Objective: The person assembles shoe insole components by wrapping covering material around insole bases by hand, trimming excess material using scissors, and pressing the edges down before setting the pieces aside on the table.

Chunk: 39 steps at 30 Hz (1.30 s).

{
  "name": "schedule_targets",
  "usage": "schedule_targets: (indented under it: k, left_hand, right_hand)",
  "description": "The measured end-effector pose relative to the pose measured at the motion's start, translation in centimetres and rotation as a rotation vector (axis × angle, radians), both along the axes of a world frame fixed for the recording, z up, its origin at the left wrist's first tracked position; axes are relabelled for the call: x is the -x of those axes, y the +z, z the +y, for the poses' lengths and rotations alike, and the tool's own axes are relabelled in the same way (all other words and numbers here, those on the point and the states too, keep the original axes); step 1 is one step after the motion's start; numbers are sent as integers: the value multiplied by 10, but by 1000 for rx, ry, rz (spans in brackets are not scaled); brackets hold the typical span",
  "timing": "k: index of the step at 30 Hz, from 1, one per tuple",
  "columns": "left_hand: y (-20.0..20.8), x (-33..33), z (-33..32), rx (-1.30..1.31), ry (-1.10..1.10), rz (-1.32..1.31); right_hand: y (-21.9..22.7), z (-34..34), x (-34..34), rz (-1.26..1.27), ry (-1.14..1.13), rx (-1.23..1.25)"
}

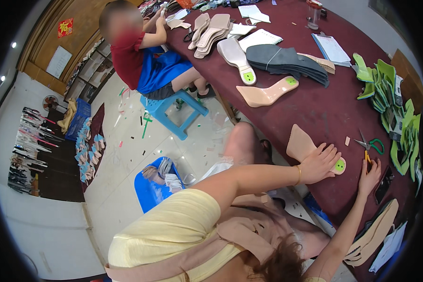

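My left hand (pixel 320 164) lies flat with fingers stretched over a beige shoe insole (pixel 301 143). A bright green patch (pixel 340 165) with dark dots shows at the insole's narrow end, beside my fingertips. To the right, the fingers of my right hand (pixel 370 176) close round the lower end of a slim orange tool (pixel 367 156), whose kind I cannot make out. Its upper end meets a pair of scissors (pixel 376 146) with green handles and spread blades. A small beige scrap (pixel 347 141) lies between the insole and the scissors.
Another beige insole (pixel 268 94), a bundled dark grey stack (pixel 286 63) and beige stacks (pixel 213 35) lie farther along the maroon table (pixel 315 108). Green pieces (pixel 399 113) pile at the right. A dark phone (pixel 384 185) lies near my right hand. A person (pixel 131 51) sits at the far left.
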<state>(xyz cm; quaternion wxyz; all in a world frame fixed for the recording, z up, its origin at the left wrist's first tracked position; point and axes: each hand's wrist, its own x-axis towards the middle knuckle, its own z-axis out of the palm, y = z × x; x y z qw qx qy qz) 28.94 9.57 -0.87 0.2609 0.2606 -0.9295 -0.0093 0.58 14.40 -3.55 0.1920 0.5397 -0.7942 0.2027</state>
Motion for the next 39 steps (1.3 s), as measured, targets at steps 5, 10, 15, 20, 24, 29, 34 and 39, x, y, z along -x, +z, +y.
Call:
schedule_targets:
  k: [5, 10, 15, 20, 24, 29, 34, 39]
  left_hand:
    - [-4, 3, 0, -54, 2, -16]
    - [-3, 3, 0, -70, -4, 1]
    - [-4, 0, 0, -108, -8, 25]
    - [0, 2, 0, -81, -6, 3]
    - [0, 3, 0, -85, -11, 5]
    - [0, 2, 0, -64, -10, -4]
    - [-1, 2, 0, -78, -13, 2]
    - [-1, 2, 1, -81, -9, -8]
  right_hand:
    - [-5, 0, 7, -116, 48, -24]
    - [-15, 1, 21, -155, 59, 183]
    - [-10, 12, 16, -992, -52, 644]
    - [-9, 14, 17, -960, -93, 753]
    - [-7, 15, 18, -941, -119, 704]
    - [-18, 17, 28, -943, -67, 695]
    - [-29, 16, 37, -1028, 18, 705]
    - [-37, 14, 44, -1020, 59, 680]
